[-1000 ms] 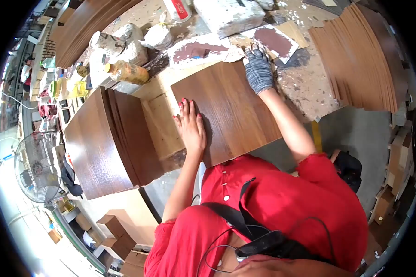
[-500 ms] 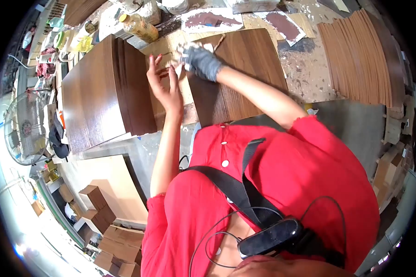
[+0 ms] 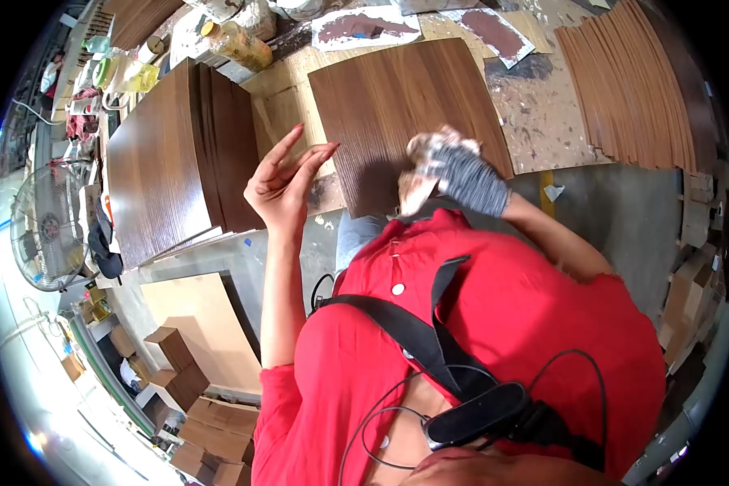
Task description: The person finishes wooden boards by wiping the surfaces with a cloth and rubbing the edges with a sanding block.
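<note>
A dark brown wood-grain panel (image 3: 405,97) lies flat on the worktable in front of me. My right hand (image 3: 462,174), in a grey fingerless glove, is over the panel's near edge. Its fingers are bunched round a pale rag (image 3: 417,193), partly blurred by motion. My bare left hand (image 3: 282,182) is raised left of the panel, fingers stretched out and holding nothing. Beside it, further left, stands a stack of similar dark panels (image 3: 150,154).
A stack of brown panels (image 3: 624,89) sits at the right. Along the back are a yellow-capped bottle (image 3: 239,47) and two sheets smeared with brown paste, one a white sheet (image 3: 324,36). A fan (image 3: 49,227) stands at far left, with cartons (image 3: 211,429) lower down.
My right hand has swept with the rag from the panel's far left corner to its near edge. My left hand has shifted slightly down, away from the right hand.
</note>
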`<control>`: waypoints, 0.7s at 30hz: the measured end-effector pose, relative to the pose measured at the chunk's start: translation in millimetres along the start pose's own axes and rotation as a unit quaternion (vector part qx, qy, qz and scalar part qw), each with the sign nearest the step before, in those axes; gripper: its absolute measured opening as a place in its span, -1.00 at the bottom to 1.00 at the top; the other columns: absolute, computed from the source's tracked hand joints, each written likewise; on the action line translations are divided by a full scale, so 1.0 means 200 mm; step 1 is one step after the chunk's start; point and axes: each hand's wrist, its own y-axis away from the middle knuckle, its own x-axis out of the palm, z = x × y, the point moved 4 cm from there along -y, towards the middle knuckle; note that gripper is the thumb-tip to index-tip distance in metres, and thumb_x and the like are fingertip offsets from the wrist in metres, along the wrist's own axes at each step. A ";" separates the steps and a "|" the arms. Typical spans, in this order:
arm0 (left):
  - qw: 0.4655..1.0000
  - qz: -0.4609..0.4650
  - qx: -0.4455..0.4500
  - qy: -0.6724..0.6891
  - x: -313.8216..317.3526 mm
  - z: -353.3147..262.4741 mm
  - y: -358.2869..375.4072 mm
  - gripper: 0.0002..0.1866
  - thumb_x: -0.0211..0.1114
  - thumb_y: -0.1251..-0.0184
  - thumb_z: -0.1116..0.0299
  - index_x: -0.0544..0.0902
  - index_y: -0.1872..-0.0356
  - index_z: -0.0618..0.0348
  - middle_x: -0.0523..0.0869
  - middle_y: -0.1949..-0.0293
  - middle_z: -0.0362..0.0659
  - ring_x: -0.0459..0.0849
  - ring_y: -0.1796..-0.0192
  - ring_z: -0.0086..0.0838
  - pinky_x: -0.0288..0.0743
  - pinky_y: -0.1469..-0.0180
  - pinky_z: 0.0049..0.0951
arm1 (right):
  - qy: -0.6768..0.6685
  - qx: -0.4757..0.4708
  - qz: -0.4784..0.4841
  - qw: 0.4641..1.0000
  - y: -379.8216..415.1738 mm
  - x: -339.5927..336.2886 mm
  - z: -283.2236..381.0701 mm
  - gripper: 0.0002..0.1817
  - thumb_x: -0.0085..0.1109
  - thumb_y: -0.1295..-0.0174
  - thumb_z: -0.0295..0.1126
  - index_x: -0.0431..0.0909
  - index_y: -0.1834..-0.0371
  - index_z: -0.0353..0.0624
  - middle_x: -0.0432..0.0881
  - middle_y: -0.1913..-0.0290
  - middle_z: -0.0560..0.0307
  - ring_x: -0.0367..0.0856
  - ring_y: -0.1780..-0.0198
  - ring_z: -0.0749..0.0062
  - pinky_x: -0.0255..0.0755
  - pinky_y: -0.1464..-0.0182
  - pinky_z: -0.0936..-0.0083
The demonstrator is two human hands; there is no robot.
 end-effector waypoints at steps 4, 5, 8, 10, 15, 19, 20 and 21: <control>0.972 0.190 0.049 -0.127 0.28 -0.15 -0.03 -0.69 0.40 -0.33 0.59 0.71 -0.09 0.33 0.82 0.31 0.01 0.80 0.26 -0.47 0.67 0.18 -0.43 | 0.087 0.099 -0.077 0.988 -0.14 -0.06 -0.01 -0.45 0.04 -0.35 -0.24 0.43 -0.42 -0.09 0.45 -0.43 0.03 0.34 -0.50 0.12 0.17 -0.52 0.19; 0.931 0.267 0.074 -0.239 0.38 -0.19 -0.02 -0.77 0.44 -0.33 0.49 0.78 0.01 0.24 0.81 0.41 -0.07 0.77 0.39 -0.54 0.62 0.34 -0.48 | 0.093 0.126 -0.071 0.985 -0.19 -0.12 0.13 -0.45 0.00 -0.35 -0.17 0.43 -0.42 -0.03 0.46 -0.42 0.05 0.37 -0.46 0.14 0.20 -0.49 0.26; 0.863 0.324 0.332 -0.200 0.76 -0.07 0.12 -0.75 0.39 -0.38 0.18 0.72 0.44 0.09 0.63 0.63 -0.14 0.62 0.61 -0.37 0.46 0.54 -0.35 | 0.031 0.065 -0.050 0.996 -0.23 0.01 0.36 -0.44 0.01 -0.34 -0.12 0.44 -0.39 -0.04 0.47 -0.41 0.04 0.38 -0.46 0.14 0.19 -0.50 0.24; 0.824 0.410 0.343 -0.186 0.97 -0.03 0.25 -0.60 0.28 -0.45 0.08 0.63 0.58 0.07 0.61 0.66 -0.13 0.63 0.60 -0.25 0.48 0.54 -0.28 | -0.022 0.005 -0.034 0.999 -0.28 0.12 0.43 -0.43 0.02 -0.33 -0.09 0.46 -0.38 -0.05 0.47 -0.41 0.04 0.38 -0.46 0.14 0.18 -0.51 0.22; 0.796 0.470 0.320 -0.207 0.89 0.10 0.33 -0.62 0.25 -0.49 0.09 0.67 0.51 0.08 0.62 0.65 -0.11 0.62 0.59 -0.23 0.52 0.49 -0.28 | -0.103 -0.061 -0.017 0.993 -0.39 0.25 0.42 -0.40 0.04 -0.31 -0.01 0.49 -0.34 -0.08 0.48 -0.40 0.03 0.38 -0.45 0.14 0.16 -0.52 0.19; 0.833 0.420 0.225 -0.280 0.49 0.10 0.29 -0.70 0.40 -0.37 0.20 0.70 0.53 0.11 0.61 0.66 -0.08 0.61 0.63 -0.19 0.51 0.49 -0.22 | -0.112 -0.049 -0.044 0.992 -0.24 0.14 0.32 -0.37 0.05 -0.29 0.05 0.51 -0.31 -0.10 0.48 -0.39 0.03 0.38 -0.45 0.14 0.15 -0.53 0.16; 0.861 0.374 0.183 -0.291 0.39 0.16 0.32 -0.71 0.40 -0.37 0.24 0.70 0.53 0.15 0.63 0.65 -0.08 0.61 0.61 -0.19 0.49 0.48 -0.24 | -0.092 -0.016 -0.056 0.994 -0.12 0.06 0.25 -0.37 0.06 -0.29 0.07 0.52 -0.31 -0.10 0.48 -0.39 0.03 0.38 -0.45 0.14 0.15 -0.54 0.16; 0.860 0.384 0.115 -0.316 0.27 0.16 0.33 -0.69 0.39 -0.39 0.28 0.69 0.56 0.19 0.65 0.63 -0.07 0.62 0.61 -0.21 0.47 0.49 -0.28 | -0.038 0.041 -0.064 0.996 0.01 0.02 0.17 -0.45 0.00 -0.32 -0.10 0.52 -0.35 -0.01 0.45 -0.43 0.07 0.33 -0.48 0.14 0.01 -0.58 0.08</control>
